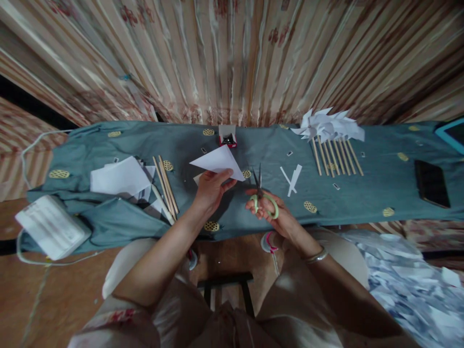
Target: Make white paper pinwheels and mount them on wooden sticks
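Note:
My left hand (213,188) is closed on a sheet of white paper (219,159) folded into a triangle, its thumb pressed on the upper face. A pair of scissors (264,198) with pale green handles is in my right hand (270,210); the blades point away from me and look slightly apart. Paper and scissors do not touch. Just beyond the folded paper stands a small red box (228,141) with its lid up and dark, shiny small items inside. Two white paper strips (293,181) lie crossed to the right of the scissors.
White paper pinwheels (326,124) on wooden sticks (335,157) lie at the back right. Left are white paper sheets (118,176), loose sticks (167,186) and a white box-shaped device (54,227) with a cable. A dark phone (431,183) rests on the right of the cloth-covered table (362,203).

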The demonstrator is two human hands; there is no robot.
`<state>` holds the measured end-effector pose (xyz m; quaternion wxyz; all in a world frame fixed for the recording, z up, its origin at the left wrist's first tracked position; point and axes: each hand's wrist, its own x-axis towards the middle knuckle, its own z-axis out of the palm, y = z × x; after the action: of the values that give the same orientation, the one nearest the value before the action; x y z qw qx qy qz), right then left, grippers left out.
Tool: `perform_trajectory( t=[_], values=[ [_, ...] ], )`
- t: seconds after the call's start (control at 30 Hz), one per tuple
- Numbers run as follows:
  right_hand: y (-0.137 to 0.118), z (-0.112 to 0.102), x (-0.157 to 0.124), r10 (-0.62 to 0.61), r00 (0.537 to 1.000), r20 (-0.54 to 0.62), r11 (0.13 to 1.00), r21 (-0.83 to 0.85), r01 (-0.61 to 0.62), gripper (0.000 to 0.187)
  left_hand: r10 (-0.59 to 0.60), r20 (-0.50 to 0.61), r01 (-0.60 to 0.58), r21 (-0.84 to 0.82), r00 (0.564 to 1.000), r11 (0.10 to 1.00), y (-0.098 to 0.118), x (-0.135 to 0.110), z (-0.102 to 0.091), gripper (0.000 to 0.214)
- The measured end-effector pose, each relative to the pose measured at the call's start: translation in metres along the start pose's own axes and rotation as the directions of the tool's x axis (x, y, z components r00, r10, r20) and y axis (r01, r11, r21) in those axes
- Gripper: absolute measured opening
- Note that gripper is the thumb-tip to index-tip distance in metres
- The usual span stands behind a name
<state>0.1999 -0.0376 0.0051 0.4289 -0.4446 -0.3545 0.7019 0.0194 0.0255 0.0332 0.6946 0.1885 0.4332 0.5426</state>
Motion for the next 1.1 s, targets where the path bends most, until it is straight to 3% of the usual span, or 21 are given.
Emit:
perform_trajectory(
  t=[0.2, 0.53, 1.1],
  values=[
    [0.004, 0.001, 0.0, -0.025, 0.998, 0.05, 0.978, -0.205, 0.035, 0.047, -0.015, 0.011, 0.015, 0.024, 1.0, 1.0, -0.01, 0.0, 0.002, 0.021],
    [0.011, 0.006, 0.0, -0.057, 0.998, 0.006, 0.968, -0.245, 0.057, 0.041, -0.02, 0.018, 0.019, 0.046, 1.0, 0.999, -0.018, -0.001, 0.005, 0.022],
    [0.005, 0.004, -0.001, -0.045, 0.998, 0.047, 0.96, -0.273, 0.056, 0.04, -0.033, 0.052, 0.029, 0.083, 0.998, 0.996, -0.019, -0.001, 0.002, 0.018]
  ],
)
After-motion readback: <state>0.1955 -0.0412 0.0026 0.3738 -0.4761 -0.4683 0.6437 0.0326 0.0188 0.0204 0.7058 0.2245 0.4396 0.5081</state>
